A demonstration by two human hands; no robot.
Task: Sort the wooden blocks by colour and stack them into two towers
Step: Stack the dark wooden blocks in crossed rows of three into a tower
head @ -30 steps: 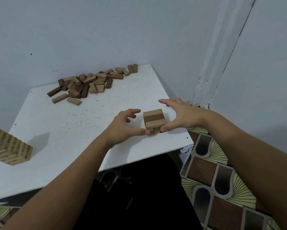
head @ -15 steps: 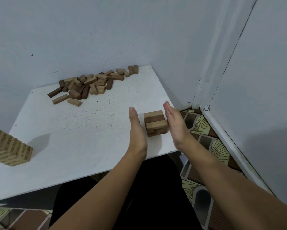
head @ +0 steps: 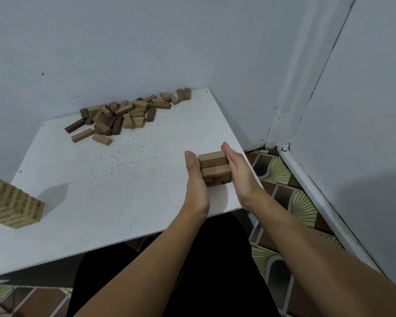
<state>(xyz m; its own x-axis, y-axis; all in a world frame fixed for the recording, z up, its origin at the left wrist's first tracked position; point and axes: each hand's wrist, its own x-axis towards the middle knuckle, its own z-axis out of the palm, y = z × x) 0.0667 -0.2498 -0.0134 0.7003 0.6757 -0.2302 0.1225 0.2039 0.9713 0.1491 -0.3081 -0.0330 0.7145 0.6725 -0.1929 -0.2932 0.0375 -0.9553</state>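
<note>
White table (head: 128,179), both hands flat, left (head: 193,177), right (head: 238,170), pressing short tower (head: 214,168) sides

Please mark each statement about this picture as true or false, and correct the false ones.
1. Both hands press flat against the small tower. True: the left hand and right hand flank the small tower.
2. The loose blocks lie at the table's near edge. False: the loose blocks lie by the far wall.
3. A light tower stands at the left edge. True: the light tower.
4. The right hand holds a single block. False: it holds none.
</note>
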